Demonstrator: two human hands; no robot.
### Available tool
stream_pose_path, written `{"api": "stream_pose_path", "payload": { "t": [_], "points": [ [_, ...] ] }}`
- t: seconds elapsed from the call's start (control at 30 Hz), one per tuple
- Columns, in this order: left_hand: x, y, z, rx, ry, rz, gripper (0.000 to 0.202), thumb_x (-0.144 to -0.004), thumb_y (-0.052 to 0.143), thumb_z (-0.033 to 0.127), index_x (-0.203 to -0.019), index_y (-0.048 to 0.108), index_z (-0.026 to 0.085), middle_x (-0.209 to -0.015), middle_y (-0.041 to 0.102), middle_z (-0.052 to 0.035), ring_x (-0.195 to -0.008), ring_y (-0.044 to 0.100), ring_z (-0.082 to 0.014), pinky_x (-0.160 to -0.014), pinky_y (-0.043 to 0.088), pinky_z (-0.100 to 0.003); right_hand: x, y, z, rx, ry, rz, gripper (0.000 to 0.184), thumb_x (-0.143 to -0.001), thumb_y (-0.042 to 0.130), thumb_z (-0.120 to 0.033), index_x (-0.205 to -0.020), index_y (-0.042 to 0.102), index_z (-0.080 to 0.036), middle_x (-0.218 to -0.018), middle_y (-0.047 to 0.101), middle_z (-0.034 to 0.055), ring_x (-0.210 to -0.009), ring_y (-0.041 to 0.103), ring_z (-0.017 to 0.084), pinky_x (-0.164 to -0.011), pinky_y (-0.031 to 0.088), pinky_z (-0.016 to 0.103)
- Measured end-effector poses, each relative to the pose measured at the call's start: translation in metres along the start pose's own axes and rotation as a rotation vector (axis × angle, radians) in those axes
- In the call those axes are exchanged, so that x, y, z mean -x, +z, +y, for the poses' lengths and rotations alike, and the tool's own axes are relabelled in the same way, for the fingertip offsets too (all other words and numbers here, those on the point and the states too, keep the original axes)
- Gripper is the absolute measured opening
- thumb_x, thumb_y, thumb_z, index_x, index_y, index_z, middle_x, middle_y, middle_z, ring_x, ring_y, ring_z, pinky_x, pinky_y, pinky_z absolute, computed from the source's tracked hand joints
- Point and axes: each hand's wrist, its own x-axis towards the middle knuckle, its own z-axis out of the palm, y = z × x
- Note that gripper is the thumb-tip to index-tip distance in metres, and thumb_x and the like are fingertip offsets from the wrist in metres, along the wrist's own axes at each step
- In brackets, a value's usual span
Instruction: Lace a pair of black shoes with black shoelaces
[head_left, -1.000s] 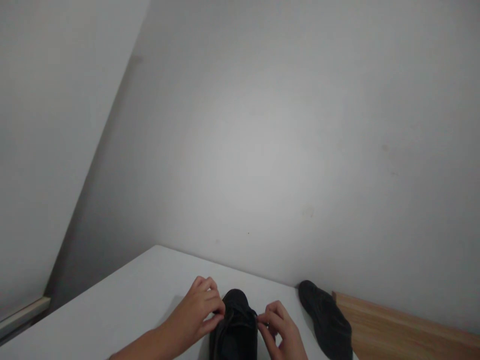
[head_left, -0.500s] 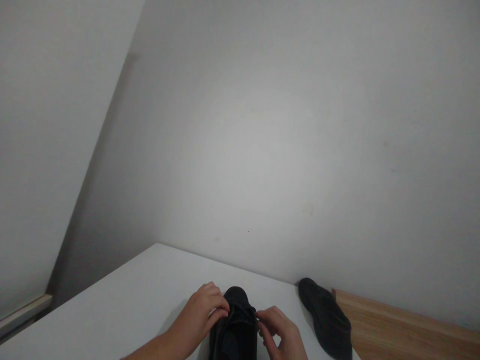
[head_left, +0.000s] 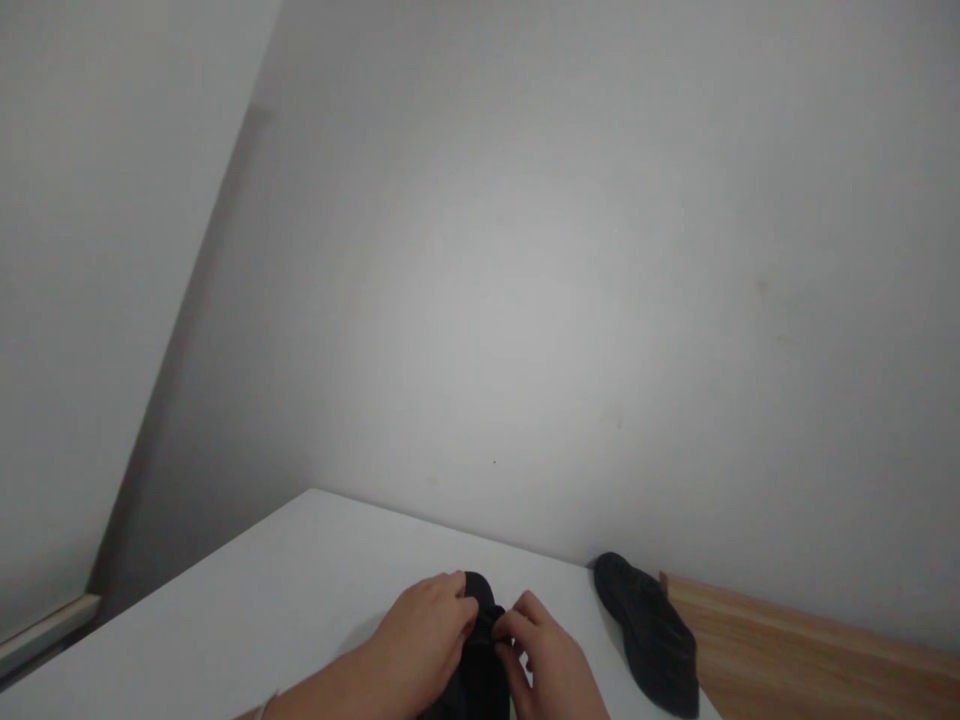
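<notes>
A black shoe (head_left: 486, 685) stands on the white tabletop at the bottom of the view, toe toward the wall. Over its left side lies my left hand (head_left: 429, 640), fingers curled together at the laced part and covering much of it. My right hand (head_left: 553, 662) pinches the dark shoelace (head_left: 498, 622) between thumb and fingers on the shoe's right side. Where the left fingertips grip the lace is partly hidden. The shoe's heel end runs out of the picture.
A second black shoe (head_left: 654, 640) lies at the table's right edge, close to the wall (head_left: 525, 300). Beyond it is a wooden panel (head_left: 795, 650). The white tabletop (head_left: 300, 590) has its far left corner against the wall.
My left hand has moved right across the front of the shoe, covering the laces. My right hand has shifted slightly left, so the hands are now close together.
</notes>
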Motion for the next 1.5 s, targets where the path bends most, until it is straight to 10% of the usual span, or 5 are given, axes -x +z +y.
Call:
{"api": "stream_pose_path", "payload": {
  "t": [0.47,0.67,1.13,1.37,1.5],
  "points": [
    [-0.001,-0.013,0.001,-0.093,0.075,-0.096,0.021,-0.074,0.054,0.006,-0.090,0.067,0.014,-0.110,0.059,-0.0152,-0.110,0.051,-0.0301,-0.097,0.038,-0.043,-0.020,-0.014,-0.019,-0.532,0.050,0.263,0.022,-0.092,0.040,-0.036,-0.082,0.051,-0.020,-0.073,0.057,0.0014,-0.064,0.052,0.015,-0.060,0.040,0.026],
    [-0.013,-0.011,0.003,0.234,0.052,0.134,0.013,-0.076,0.055,0.009,-0.079,0.065,0.018,-0.091,0.059,-0.0053,-0.091,0.054,-0.0210,-0.081,0.041,-0.033,-0.021,-0.011,-0.018,-0.818,0.108,0.333,0.025,-0.089,0.048,-0.043,-0.086,0.053,-0.019,-0.074,0.058,0.0017,-0.059,0.051,0.013,-0.054,0.041,0.025],
    [-0.033,0.004,-0.012,0.811,-0.124,0.403,0.009,-0.068,0.068,0.027,-0.072,0.072,0.020,-0.088,0.053,-0.0029,-0.088,0.052,-0.0192,-0.075,0.038,-0.028,-0.037,-0.002,-0.015,-1.255,0.162,0.017,0.031,-0.070,0.072,-0.043,-0.080,0.065,-0.014,-0.069,0.058,0.0001,-0.052,0.052,0.009,-0.051,0.043,0.023],
    [-0.028,0.017,-0.013,1.097,0.027,0.211,0.031,-0.081,0.058,0.038,-0.101,0.067,0.016,-0.081,0.066,-0.0038,-0.076,0.060,-0.0173,-0.072,0.044,-0.027,-0.035,-0.003,-0.013,-1.223,0.188,0.043,0.030,-0.067,0.076,-0.041,-0.075,0.066,-0.014,-0.062,0.060,-0.0005,-0.048,0.052,0.009,-0.048,0.042,0.023],
    [-0.017,0.014,-0.010,0.989,0.025,0.140,0.021,-0.080,0.057,0.030,-0.075,0.070,0.014,-0.076,0.071,-0.0032,-0.079,0.063,-0.0182,-0.076,0.044,-0.027,-0.035,-0.009,-0.012,-1.252,0.226,0.106,0.032,-0.065,0.077,-0.040,-0.080,0.067,-0.014,-0.060,0.063,0.0006,-0.051,0.057,0.012,-0.052,0.046,0.025]
  ]
}}
